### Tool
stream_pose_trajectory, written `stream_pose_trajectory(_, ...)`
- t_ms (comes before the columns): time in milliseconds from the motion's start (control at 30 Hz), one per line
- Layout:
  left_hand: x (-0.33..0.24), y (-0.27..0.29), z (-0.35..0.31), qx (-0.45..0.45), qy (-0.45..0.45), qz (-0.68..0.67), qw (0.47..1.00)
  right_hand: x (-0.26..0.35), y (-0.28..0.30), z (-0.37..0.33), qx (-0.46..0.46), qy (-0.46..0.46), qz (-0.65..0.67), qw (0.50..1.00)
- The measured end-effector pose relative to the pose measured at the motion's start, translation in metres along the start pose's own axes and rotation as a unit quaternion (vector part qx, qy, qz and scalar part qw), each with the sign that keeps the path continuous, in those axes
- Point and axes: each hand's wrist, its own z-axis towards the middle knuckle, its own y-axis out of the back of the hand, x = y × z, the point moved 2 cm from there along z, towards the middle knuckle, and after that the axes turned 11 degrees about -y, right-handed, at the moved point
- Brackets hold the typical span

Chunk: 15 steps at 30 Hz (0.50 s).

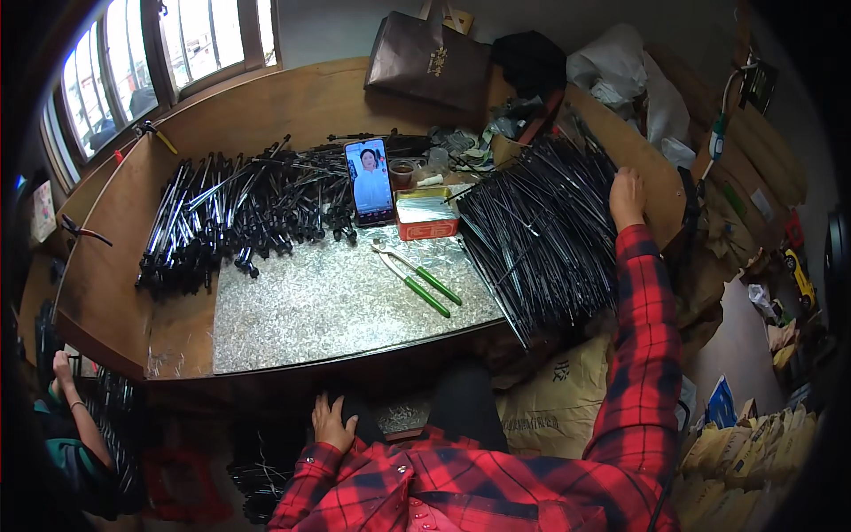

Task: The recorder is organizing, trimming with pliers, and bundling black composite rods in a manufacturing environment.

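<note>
My left hand [334, 424] rests on my dark-trousered thigh, below the table's front edge. Its fingers are spread and it holds nothing. Stretched out to the right, my right hand [628, 197] lies at the outer side of a big heap of thin black rods [542, 230], beside the wooden side board. Its fingers point away from me and look laid out rather than gripping; their tips are hard to make out. Green-handled pliers [417, 279] lie with handles apart on the speckled metal sheet [310, 306]. Another heap of black rods with thicker ends [239, 213] covers the table's left part.
A phone [370, 182] showing a person stands upright behind the metal sheet, next to a red tin [427, 217]. Wooden boards [292, 93] wall the table. A dark bag [427, 60] stands at the back. At the far left a co-worker's arm [84, 417] shows. Paper sacks [554, 395] lie below.
</note>
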Motion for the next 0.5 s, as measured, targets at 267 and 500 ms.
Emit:
stream_pose_trajectory(267,-0.007,0.004,0.002,0.027,-0.027,0.002,0.999,0.001,0.022,0.005,-0.057,-0.034,0.227,0.972)
stream_pose_trajectory(500,-0.123,0.093,0.032,-0.046,-0.325,-0.154,0.932,0.055,0.087,-0.024,-0.057,-0.001,0.532,0.845)
